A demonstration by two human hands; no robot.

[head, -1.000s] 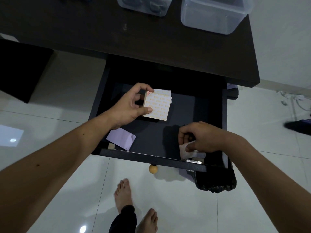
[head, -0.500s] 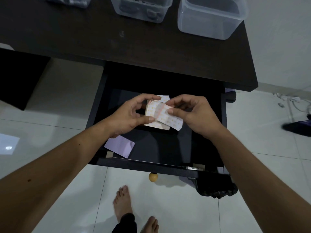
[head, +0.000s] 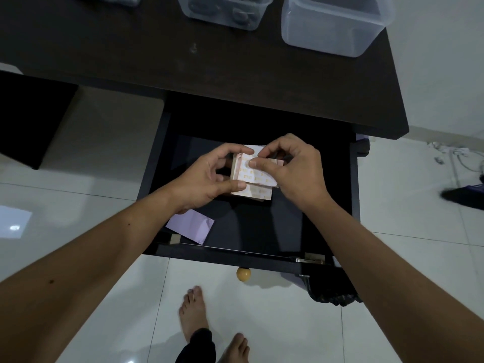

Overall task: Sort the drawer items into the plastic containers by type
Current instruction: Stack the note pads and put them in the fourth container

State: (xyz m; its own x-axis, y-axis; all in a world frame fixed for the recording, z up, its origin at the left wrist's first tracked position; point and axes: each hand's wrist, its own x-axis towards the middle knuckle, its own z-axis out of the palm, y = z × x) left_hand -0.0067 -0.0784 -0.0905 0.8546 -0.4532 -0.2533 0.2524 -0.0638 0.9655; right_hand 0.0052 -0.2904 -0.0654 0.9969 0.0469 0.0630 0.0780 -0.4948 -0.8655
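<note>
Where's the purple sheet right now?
Head view: the purple sheet lies flat in the drawer's front-left corner, under the left forearm, below-left of the patterned paper stack both hands hold.

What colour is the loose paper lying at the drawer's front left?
Pale lilac paper, seen in the head view, the only view here.

Glossy white tiled floor all around, with thin dark grout lines. Two bare feet near the bottom middle, a black trouser hem between them. White cables lying at far right, beside a dark object cut off by the edge. Pale wall beyond.
</note>
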